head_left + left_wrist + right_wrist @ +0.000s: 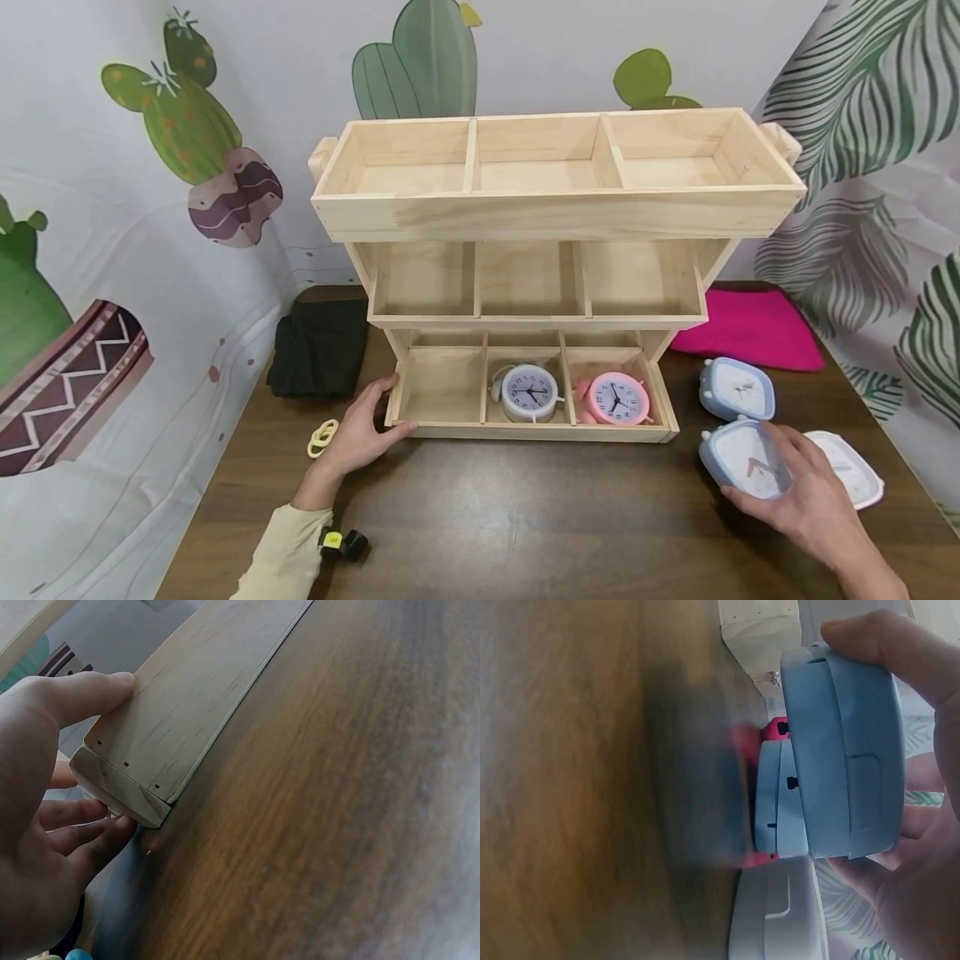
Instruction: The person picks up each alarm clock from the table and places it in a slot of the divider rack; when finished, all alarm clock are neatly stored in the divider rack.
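Note:
My left hand [363, 433] grips the front left corner of the bottom tier of a three-tier wooden shelf [525, 432]. In the left wrist view, the thumb lies on the front board [187, 690] and the fingers touch the end panel. My right hand [813, 492] holds a light blue alarm clock [752, 460] by its sides, raised above the table in the right wrist view [847, 757]. Another blue clock [738, 388] stands just behind it. Beside the hand lies a white clock [847, 468], partly covered by the fingers in the head view.
A round white alarm clock [530, 392] sits in the bottom tier's middle compartment, a pink one [617, 398] in its right compartment. Black cloth [318, 346] and yellow rings [322, 437] lie at left. Magenta cloth [757, 329] lies behind the blue clocks on the brown table [525, 525].

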`<action>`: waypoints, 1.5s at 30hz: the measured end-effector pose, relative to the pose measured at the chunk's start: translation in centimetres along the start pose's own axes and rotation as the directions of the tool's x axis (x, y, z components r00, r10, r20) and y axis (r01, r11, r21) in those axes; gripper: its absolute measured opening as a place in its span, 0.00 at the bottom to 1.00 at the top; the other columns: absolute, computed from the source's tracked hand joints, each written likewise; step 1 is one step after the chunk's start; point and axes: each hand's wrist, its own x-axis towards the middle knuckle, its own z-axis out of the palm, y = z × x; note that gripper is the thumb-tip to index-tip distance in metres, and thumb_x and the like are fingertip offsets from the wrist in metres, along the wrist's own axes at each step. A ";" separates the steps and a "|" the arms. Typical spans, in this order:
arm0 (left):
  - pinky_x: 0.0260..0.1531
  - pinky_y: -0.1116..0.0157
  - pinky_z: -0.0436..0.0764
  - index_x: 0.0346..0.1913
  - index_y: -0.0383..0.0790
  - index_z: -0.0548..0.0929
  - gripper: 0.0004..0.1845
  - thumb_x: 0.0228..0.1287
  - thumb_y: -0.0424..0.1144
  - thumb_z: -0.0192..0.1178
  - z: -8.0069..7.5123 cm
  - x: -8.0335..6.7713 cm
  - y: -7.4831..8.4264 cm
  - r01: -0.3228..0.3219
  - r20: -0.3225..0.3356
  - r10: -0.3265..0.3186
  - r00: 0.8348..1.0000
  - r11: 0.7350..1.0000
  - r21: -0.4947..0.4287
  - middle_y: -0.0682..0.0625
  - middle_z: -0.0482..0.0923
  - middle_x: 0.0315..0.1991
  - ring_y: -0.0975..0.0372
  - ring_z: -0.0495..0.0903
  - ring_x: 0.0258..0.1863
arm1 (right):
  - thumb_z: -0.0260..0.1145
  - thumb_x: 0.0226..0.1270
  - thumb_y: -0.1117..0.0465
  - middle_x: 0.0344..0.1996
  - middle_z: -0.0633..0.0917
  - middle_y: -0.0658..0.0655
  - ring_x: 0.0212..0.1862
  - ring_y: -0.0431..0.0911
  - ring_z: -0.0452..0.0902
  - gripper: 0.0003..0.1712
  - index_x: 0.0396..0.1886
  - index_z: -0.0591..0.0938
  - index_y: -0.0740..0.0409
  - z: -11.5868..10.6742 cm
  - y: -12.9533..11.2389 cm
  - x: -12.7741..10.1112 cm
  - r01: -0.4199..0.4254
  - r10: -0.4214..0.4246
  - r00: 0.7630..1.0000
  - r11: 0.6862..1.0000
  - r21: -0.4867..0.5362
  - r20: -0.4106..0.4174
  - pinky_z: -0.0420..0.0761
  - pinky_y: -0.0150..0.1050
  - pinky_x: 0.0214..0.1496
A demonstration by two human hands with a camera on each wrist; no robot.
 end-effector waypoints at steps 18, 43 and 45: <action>0.55 0.52 0.80 0.69 0.36 0.66 0.43 0.53 0.47 0.74 0.0 -0.1 0.1 -0.009 -0.005 0.009 1.000 1.000 -0.007 0.41 0.68 0.65 0.50 0.72 0.63 | 0.86 0.21 0.56 0.55 0.72 0.66 0.53 0.61 0.65 0.60 0.64 0.73 0.61 -0.4 -2.4 2.2 0.119 -0.119 0.993 0.992 0.038 -0.013 0.59 0.22 0.51; 0.55 0.52 0.79 0.69 0.36 0.65 0.43 0.53 0.47 0.74 0.0 -0.1 0.0 -0.029 -0.013 0.028 1.000 0.999 -0.034 0.41 0.68 0.65 0.49 0.73 0.62 | 0.83 0.22 0.52 0.57 0.74 0.64 0.53 0.55 0.69 0.58 0.64 0.74 0.60 2.9 -7.6 7.2 0.344 -0.347 0.938 0.935 0.085 0.012 0.65 0.39 0.45; 0.55 0.52 0.79 0.69 0.36 0.65 0.43 0.53 0.47 0.74 0.0 -0.1 0.0 -0.030 -0.012 0.030 0.999 0.999 -0.032 0.41 0.68 0.65 0.49 0.73 0.61 | 0.83 0.23 0.52 0.57 0.75 0.63 0.53 0.54 0.69 0.57 0.64 0.74 0.60 3.1 -7.9 7.5 0.346 -0.350 0.937 0.933 0.099 0.020 0.66 0.40 0.44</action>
